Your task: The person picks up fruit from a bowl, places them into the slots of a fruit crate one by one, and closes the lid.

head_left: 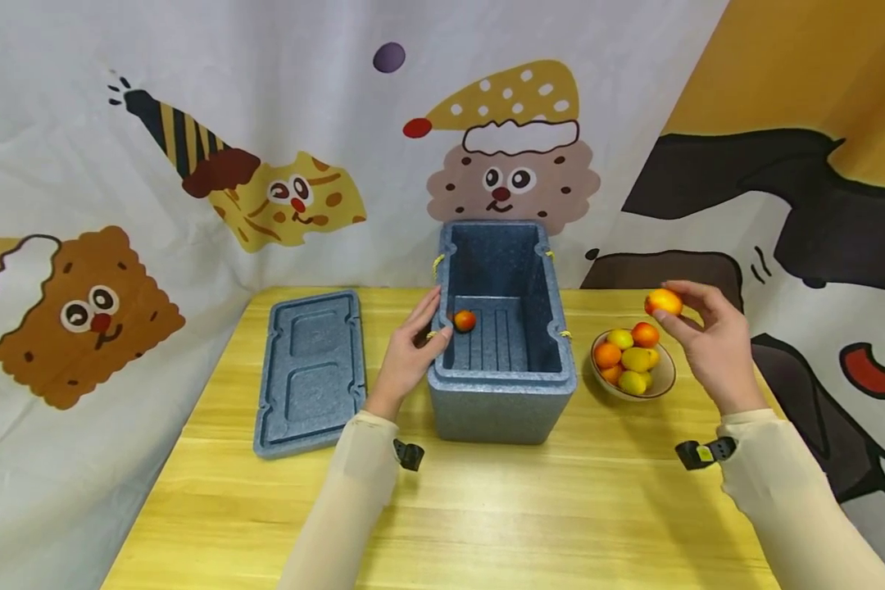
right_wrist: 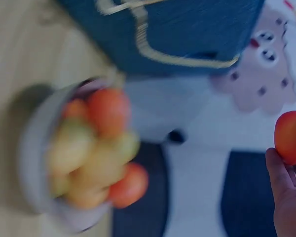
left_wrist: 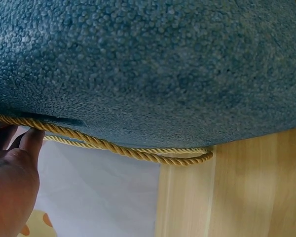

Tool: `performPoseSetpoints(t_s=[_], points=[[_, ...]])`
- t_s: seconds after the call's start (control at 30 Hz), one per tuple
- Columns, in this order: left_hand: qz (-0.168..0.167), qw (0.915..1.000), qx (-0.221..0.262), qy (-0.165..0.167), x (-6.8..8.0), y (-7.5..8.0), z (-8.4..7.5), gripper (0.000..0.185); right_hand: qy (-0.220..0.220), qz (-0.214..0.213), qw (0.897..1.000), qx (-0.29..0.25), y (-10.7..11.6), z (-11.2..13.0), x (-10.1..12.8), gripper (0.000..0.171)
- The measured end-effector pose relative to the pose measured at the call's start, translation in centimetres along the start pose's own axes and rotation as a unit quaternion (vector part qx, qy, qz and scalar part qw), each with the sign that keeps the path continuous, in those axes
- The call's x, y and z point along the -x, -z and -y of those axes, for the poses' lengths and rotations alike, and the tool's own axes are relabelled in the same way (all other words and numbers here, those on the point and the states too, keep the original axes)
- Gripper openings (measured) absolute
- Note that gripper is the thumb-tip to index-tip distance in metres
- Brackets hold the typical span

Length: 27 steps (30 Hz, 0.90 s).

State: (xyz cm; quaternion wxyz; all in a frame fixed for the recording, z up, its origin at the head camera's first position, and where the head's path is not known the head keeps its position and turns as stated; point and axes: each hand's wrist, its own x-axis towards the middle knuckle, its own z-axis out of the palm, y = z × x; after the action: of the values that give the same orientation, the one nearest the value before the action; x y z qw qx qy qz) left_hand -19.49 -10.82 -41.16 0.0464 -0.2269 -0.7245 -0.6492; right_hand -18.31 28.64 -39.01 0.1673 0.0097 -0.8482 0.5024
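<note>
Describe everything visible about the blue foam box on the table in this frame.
The foam box is a blue-grey, pebbly-textured rectangular cooler, looking like expanded foam, standing upright and open on the wooden table. Its floor is ribbed, and one orange-red fruit lies inside by the left wall. Yellow twisted cord runs along its sides. Its lid lies flat to the left. The left hand rests against its left rim; a fruit bowl sits to the right.

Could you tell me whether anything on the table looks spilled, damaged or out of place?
Nothing stands out. The foam box stands upright and open, its lid flat beside it, one fruit inside. The bowl holds its fruit with none spilled. The left hand rests on the box's rim; the right hand holds a fruit.
</note>
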Motion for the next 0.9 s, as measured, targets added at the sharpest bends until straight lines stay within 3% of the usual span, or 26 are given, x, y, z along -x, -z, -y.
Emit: performPoseSetpoints(t_s=[0.2,0.37,0.6,0.9], points=[[0.003,1.0,0.006,0.003,0.0,-0.2,0.0,0.055,0.054,0.01,0.998,-0.015,-1.8,5.4,-3.5,0.042],[-0.003,1.0,0.005,0.006,-0.1,-0.3,-0.2,0.055,0.077,0.034,0.996,-0.029,-3.5,8.3,-6.4,0.041],[-0.004,0.9999,0.009,0.001,0.0,-0.1,0.0,0.054,0.071,0.063,0.994,-0.057,-5.8,10.1,-8.5,0.04],[-0.008,0.9998,0.016,-0.004,0.0,-0.1,0.1,0.054,0.074,0.088,0.993,-0.008,-7.2,10.9,-9.6,0.039]])
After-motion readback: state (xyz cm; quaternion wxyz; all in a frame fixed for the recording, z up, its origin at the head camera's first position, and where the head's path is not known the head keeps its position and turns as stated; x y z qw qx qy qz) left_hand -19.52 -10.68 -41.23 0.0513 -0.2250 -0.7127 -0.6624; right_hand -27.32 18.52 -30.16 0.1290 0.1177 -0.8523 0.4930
